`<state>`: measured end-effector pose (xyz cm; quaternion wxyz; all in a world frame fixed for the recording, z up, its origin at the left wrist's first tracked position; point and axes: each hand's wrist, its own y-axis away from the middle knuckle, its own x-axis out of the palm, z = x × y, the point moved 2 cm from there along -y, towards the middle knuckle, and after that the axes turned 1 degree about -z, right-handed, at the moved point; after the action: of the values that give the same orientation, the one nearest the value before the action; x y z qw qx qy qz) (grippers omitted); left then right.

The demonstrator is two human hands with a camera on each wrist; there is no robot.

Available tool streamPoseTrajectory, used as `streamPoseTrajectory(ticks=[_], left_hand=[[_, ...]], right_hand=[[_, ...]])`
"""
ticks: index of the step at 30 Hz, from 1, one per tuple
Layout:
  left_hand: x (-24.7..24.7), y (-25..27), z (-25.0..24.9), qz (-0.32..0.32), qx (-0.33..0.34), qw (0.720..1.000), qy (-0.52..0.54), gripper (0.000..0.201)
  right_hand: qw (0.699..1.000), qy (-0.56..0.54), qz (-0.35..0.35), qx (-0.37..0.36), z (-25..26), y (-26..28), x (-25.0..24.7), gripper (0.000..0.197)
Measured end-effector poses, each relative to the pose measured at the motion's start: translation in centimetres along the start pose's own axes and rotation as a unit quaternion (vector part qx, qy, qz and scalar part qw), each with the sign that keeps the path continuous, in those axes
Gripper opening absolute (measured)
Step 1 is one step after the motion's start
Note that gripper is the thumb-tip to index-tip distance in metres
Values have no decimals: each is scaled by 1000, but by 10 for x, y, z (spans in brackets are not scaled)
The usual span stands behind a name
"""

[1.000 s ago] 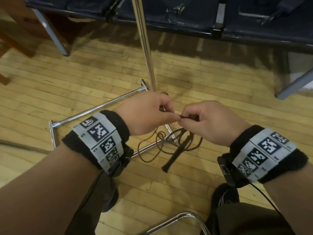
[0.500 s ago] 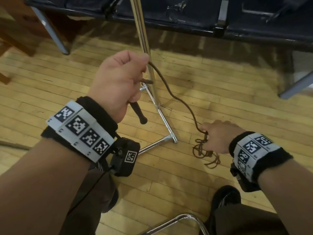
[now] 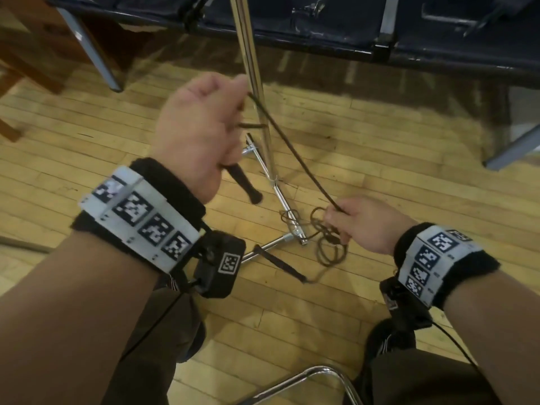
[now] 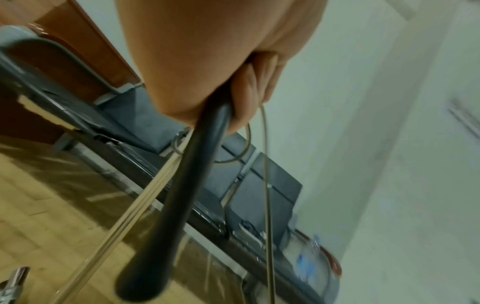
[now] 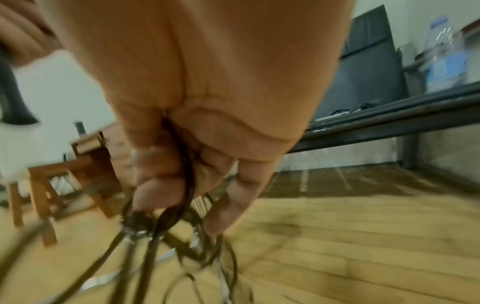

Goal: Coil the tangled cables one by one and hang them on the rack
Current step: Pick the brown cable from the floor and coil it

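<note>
A thin dark cable (image 3: 295, 150) runs taut from my raised left hand (image 3: 201, 124) down to my right hand (image 3: 359, 220). The left hand grips the cable's black handle-like end (image 3: 244, 185), which juts out below the fist (image 4: 179, 205). Low near the floor, my right hand holds the cable (image 5: 182, 185) with curled fingers, above a tangle of loops (image 3: 327, 244). A second black end (image 3: 280, 263) lies on the floor. The chrome rack's upright pole (image 3: 254, 74) rises between the hands from its base bars (image 3: 280, 197).
Wooden plank floor all around. A row of dark blue seats (image 3: 321, 27) with metal legs (image 3: 96, 54) stands at the back. Brown wooden furniture (image 3: 26, 54) is at far left. A chrome chair tube (image 3: 315, 372) and my shoe (image 3: 385, 337) are near the bottom.
The hands were together a second ago; the left rose with the cable end, the right dropped to the tangle. Since half a second ago both hold about the same positions.
</note>
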<state>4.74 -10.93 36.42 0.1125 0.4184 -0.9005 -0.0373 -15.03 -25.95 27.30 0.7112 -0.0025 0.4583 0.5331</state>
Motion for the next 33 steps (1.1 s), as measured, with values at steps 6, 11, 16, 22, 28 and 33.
streamPoseTrajectory(ticks=[6,11,16,22,28,33], left_hand=[[-20,-9,22,-101,-15,920,-379,26],[11,10,28,86,62,899,-425,38],[41,24,51,287,65,796,-528,31],[34,13,37,172,88,851,-488,23],[1,-4,-7,-59,80,980,-175,17],[-31,-13,-3,-161,79,932,-315,14]], right_hand=[[990,135,18,40,-14,-5,-3,35],[999,17,5,-34,17,2,-2,26],[994,-73,-46,-74,41,11,-8,21],[990,-107,-51,-73,27,10,-12,19],[995,69,64,27,-21,3,-1,21],[977,159,102,96,-46,2,5,28]])
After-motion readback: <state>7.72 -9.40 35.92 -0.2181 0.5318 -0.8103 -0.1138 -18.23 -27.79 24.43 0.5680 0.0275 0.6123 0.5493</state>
